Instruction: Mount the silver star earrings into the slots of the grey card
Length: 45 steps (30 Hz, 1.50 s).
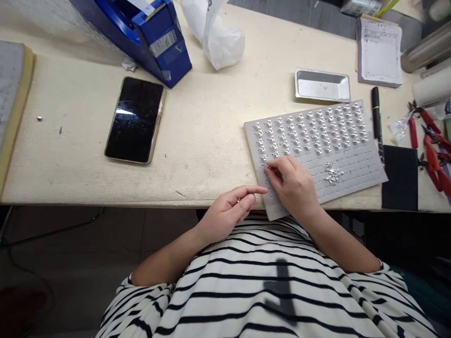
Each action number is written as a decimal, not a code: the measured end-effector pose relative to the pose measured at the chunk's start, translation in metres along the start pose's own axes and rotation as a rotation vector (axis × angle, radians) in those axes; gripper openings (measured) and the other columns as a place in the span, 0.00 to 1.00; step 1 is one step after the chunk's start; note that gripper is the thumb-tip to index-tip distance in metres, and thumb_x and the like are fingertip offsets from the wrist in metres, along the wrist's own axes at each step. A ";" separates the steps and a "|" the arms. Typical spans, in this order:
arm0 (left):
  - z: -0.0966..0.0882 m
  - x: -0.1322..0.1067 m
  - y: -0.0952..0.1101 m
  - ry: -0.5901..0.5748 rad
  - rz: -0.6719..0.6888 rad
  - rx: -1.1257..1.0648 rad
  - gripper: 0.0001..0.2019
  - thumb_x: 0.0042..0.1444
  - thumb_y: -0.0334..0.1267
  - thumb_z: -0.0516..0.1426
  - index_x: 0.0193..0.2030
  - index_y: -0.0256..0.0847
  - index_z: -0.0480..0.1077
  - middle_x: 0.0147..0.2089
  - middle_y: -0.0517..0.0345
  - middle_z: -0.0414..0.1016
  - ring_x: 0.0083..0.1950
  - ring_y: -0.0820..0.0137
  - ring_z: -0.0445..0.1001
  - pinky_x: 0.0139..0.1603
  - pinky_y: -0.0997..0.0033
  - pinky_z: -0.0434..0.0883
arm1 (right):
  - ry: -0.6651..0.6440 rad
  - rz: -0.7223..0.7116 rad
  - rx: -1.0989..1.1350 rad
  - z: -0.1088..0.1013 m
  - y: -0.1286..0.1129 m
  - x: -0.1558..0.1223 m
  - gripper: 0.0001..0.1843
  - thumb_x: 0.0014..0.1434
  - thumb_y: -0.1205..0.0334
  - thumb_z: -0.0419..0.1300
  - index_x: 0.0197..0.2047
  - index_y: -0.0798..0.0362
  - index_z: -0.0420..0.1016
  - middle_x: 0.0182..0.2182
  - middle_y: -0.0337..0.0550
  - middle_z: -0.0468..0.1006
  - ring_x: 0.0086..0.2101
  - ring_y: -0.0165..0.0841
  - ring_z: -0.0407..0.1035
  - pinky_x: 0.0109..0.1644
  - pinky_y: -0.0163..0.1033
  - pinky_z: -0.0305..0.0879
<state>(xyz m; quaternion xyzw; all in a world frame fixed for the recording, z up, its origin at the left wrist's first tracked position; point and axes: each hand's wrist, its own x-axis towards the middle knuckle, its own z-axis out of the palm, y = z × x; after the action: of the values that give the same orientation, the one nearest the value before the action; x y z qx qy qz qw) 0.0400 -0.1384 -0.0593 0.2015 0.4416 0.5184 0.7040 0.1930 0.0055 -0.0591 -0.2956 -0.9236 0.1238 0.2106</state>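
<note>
A grey slotted foam pad [352, 164] lies at an angle near the table's front edge. Rows of small silver pieces, which look like rings [310, 129], stand in its upper slots. A loose heap of similar silver pieces [333, 176] rests on the lower part. My right hand [294, 185] is over the pad's left side, thumb and forefinger pinched on a small silver piece [267, 165] at a slot; the fingers partly hide it. My left hand [234, 206] is at the pad's left edge, forefinger stretched out, the others curled with the thumb. Something tiny and shiny shows between them.
A phone [136, 119] and a blue tape dispenser [165, 51] are to the left. Behind the pad sit a shallow metal tray [322, 87] and a white plastic bag [225, 44]. A notepad [380, 51], a black marker [376, 112], a dark flat square [400, 176] and red-handled pliers [431, 155] lie right.
</note>
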 end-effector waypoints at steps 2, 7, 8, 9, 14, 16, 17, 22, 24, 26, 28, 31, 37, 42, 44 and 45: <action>0.000 0.000 0.000 0.011 -0.002 -0.058 0.17 0.69 0.48 0.59 0.58 0.42 0.79 0.30 0.65 0.58 0.26 0.79 0.55 0.25 0.77 0.54 | -0.008 0.006 0.015 0.001 0.000 0.001 0.03 0.71 0.66 0.59 0.45 0.48 0.73 0.37 0.42 0.80 0.34 0.33 0.74 0.40 0.39 0.74; 0.001 0.006 0.005 0.104 0.010 -0.405 0.14 0.69 0.43 0.59 0.54 0.40 0.81 0.39 0.56 0.72 0.29 0.80 0.67 0.24 0.83 0.64 | -0.049 0.067 0.084 -0.003 -0.001 -0.002 0.08 0.70 0.65 0.61 0.52 0.48 0.75 0.42 0.44 0.81 0.37 0.33 0.77 0.43 0.40 0.76; 0.002 0.008 0.006 0.123 0.004 -0.470 0.15 0.71 0.42 0.57 0.54 0.39 0.81 0.43 0.53 0.76 0.33 0.78 0.72 0.27 0.83 0.69 | -0.048 0.086 0.100 -0.005 -0.002 -0.003 0.11 0.70 0.64 0.61 0.55 0.47 0.74 0.41 0.43 0.81 0.37 0.33 0.77 0.43 0.41 0.76; 0.003 0.010 0.007 0.137 -0.008 -0.526 0.16 0.72 0.42 0.55 0.55 0.40 0.81 0.47 0.51 0.78 0.40 0.75 0.77 0.34 0.82 0.74 | -0.035 0.102 0.116 -0.008 -0.003 -0.005 0.14 0.70 0.63 0.61 0.58 0.46 0.73 0.41 0.42 0.81 0.37 0.33 0.76 0.43 0.41 0.76; 0.014 0.017 0.010 0.049 -0.045 -0.683 0.19 0.75 0.44 0.48 0.61 0.44 0.77 0.68 0.53 0.76 0.70 0.64 0.74 0.68 0.65 0.73 | 0.117 0.093 0.155 -0.027 -0.009 -0.016 0.20 0.69 0.65 0.63 0.61 0.42 0.71 0.36 0.38 0.78 0.33 0.32 0.72 0.43 0.42 0.76; 0.020 0.020 0.009 -0.016 -0.052 -0.722 0.20 0.76 0.45 0.47 0.62 0.44 0.76 0.71 0.54 0.74 0.73 0.63 0.71 0.73 0.62 0.69 | 0.118 0.045 0.179 -0.032 -0.011 -0.020 0.21 0.67 0.68 0.63 0.60 0.41 0.74 0.37 0.39 0.79 0.35 0.33 0.74 0.43 0.42 0.76; 0.023 0.021 0.009 -0.029 -0.061 -0.738 0.21 0.76 0.45 0.47 0.62 0.44 0.76 0.71 0.54 0.74 0.73 0.63 0.70 0.73 0.62 0.68 | 0.102 0.022 0.195 -0.034 -0.012 -0.021 0.21 0.67 0.69 0.64 0.60 0.41 0.75 0.39 0.40 0.80 0.36 0.33 0.75 0.44 0.42 0.77; 0.031 0.024 0.008 -0.012 -0.100 -0.732 0.22 0.76 0.44 0.46 0.62 0.41 0.76 0.72 0.52 0.73 0.76 0.63 0.66 0.75 0.62 0.67 | 0.032 -0.022 0.260 -0.038 -0.011 -0.024 0.22 0.66 0.70 0.65 0.59 0.39 0.78 0.45 0.41 0.82 0.42 0.35 0.78 0.47 0.45 0.79; 0.032 0.025 0.008 -0.015 -0.089 -0.724 0.22 0.76 0.44 0.45 0.62 0.41 0.75 0.73 0.53 0.71 0.77 0.65 0.64 0.75 0.63 0.66 | 0.014 -0.008 0.259 -0.039 -0.010 -0.025 0.19 0.66 0.69 0.66 0.57 0.40 0.79 0.44 0.41 0.82 0.41 0.35 0.77 0.46 0.45 0.79; 0.033 0.024 0.008 -0.025 -0.073 -0.718 0.21 0.76 0.44 0.45 0.63 0.43 0.75 0.74 0.55 0.70 0.78 0.65 0.62 0.75 0.63 0.66 | 0.003 -0.002 0.248 -0.039 -0.010 -0.026 0.16 0.66 0.68 0.65 0.54 0.41 0.80 0.42 0.42 0.82 0.41 0.35 0.77 0.45 0.44 0.79; 0.033 0.024 0.007 -0.031 -0.067 -0.710 0.21 0.76 0.44 0.46 0.64 0.45 0.75 0.74 0.56 0.70 0.79 0.65 0.62 0.76 0.62 0.66 | 0.020 -0.008 0.241 -0.039 -0.009 -0.027 0.14 0.66 0.68 0.65 0.51 0.42 0.80 0.41 0.41 0.82 0.41 0.36 0.78 0.45 0.44 0.79; 0.032 0.025 0.005 -0.028 -0.061 -0.711 0.21 0.76 0.44 0.46 0.63 0.45 0.76 0.74 0.58 0.70 0.78 0.65 0.63 0.76 0.63 0.65 | 0.097 -0.018 0.246 -0.035 -0.002 -0.026 0.16 0.66 0.70 0.65 0.52 0.41 0.79 0.43 0.40 0.84 0.42 0.35 0.80 0.47 0.43 0.79; 0.029 0.027 0.003 0.020 -0.068 -0.714 0.21 0.76 0.44 0.46 0.61 0.45 0.77 0.73 0.59 0.72 0.76 0.67 0.67 0.75 0.65 0.66 | 0.155 0.008 0.071 -0.019 0.028 -0.013 0.09 0.68 0.67 0.62 0.49 0.44 0.75 0.42 0.38 0.85 0.40 0.34 0.80 0.46 0.42 0.77; 0.026 0.027 0.000 0.023 -0.077 -0.723 0.21 0.76 0.44 0.47 0.60 0.44 0.78 0.72 0.58 0.73 0.75 0.67 0.68 0.75 0.66 0.66 | 0.074 0.020 0.073 -0.013 0.035 -0.008 0.05 0.70 0.66 0.59 0.44 0.45 0.73 0.44 0.43 0.83 0.45 0.37 0.79 0.50 0.45 0.75; 0.026 0.026 0.000 0.015 -0.074 -0.725 0.21 0.76 0.44 0.47 0.60 0.44 0.79 0.71 0.58 0.74 0.75 0.67 0.68 0.75 0.65 0.66 | 0.069 0.017 0.076 -0.012 0.033 -0.008 0.05 0.70 0.66 0.59 0.45 0.45 0.73 0.44 0.42 0.83 0.45 0.37 0.79 0.50 0.45 0.75; 0.025 0.026 0.000 0.014 -0.074 -0.723 0.21 0.76 0.44 0.47 0.60 0.43 0.79 0.71 0.58 0.74 0.75 0.66 0.68 0.75 0.65 0.66 | 0.069 0.012 0.077 -0.012 0.032 -0.009 0.06 0.70 0.67 0.60 0.45 0.45 0.73 0.45 0.42 0.83 0.45 0.36 0.79 0.50 0.45 0.75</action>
<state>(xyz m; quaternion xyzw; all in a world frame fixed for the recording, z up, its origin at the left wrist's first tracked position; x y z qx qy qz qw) 0.0632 -0.1108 -0.0568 -0.0799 0.2414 0.6166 0.7451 0.2213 0.0271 -0.0625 -0.2967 -0.9086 0.1500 0.2529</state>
